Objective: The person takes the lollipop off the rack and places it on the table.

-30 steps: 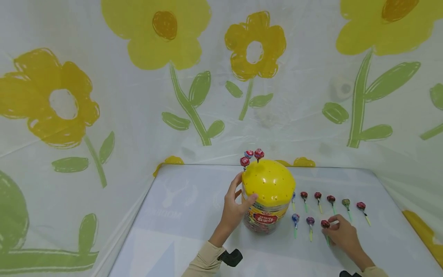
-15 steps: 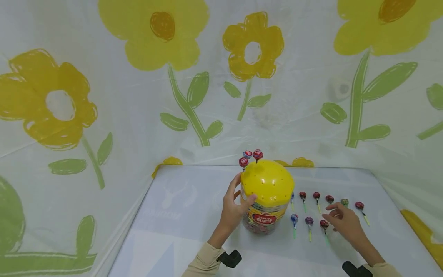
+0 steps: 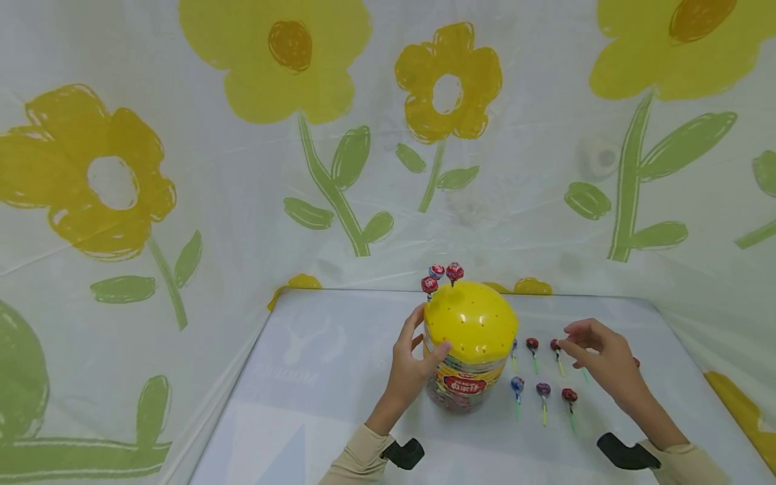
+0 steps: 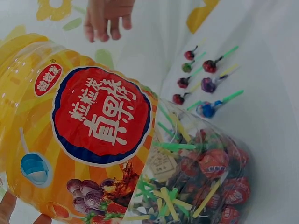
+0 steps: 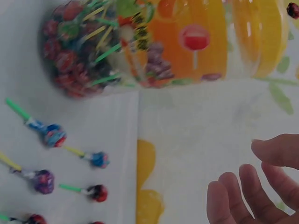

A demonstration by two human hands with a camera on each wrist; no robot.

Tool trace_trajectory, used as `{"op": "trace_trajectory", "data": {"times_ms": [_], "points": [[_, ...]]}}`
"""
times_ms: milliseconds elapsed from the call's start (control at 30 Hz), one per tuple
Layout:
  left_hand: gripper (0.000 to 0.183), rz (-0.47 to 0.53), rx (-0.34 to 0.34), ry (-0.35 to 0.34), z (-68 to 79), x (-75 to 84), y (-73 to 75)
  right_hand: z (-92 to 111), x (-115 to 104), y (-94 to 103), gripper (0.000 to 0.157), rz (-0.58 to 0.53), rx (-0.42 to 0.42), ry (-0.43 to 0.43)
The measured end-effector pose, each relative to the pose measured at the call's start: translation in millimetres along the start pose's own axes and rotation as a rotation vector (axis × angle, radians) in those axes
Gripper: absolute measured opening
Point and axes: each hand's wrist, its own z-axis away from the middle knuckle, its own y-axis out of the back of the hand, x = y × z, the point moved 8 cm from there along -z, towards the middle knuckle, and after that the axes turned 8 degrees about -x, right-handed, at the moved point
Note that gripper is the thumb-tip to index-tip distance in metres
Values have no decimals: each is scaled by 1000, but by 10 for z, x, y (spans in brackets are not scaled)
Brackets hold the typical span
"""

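My left hand [image 3: 407, 367] grips the side of a clear plastic candy jar [image 3: 463, 385], its thumb on the edge of the yellow lid [image 3: 475, 316]. Small holes dot the lid, and three wrapped lollipops [image 3: 454, 271] stand up at its far left edge. Through the jar's wall in the left wrist view, many more lollipops [image 4: 215, 163] show inside. Raised over the back row of lollipops [image 3: 532, 344], my right hand [image 3: 609, 364] has loosely bent fingers with nothing between them. It covers part of that row in the head view.
Three lollipops [image 3: 543, 391] lie in a front row on the white table [image 3: 339, 431], right of the jar. A white curtain printed with yellow flowers [image 3: 447, 87] hangs behind and at the sides.
My right hand has let go of the red lollipop at the right end of the front row and moved up and back over the rear row. The left hand stays on the jar.
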Motion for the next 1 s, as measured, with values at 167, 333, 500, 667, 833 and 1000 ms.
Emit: {"op": "trace_trajectory", "data": {"times_ms": [167,333,500,667,833,1000], "points": [[63,-9,6,9,-1,-78,-8,-27,-185,-10,28,-25,7,26],[63,-25,12,8,-10,-198,-35,-45,-348,2,28,-9,18,43],[63,-19,10,4,-12,-187,-34,-75,-553,40,27,-7,47,87],[63,-14,4,8,2,-50,-9,-125,-759,44,26,-76,55,123],[62,-3,-7,16,30,162,12,-175,-937,22,21,-162,46,188],[62,-7,-15,34,19,132,47,-232,-1092,-21,21,-192,54,227]]}}
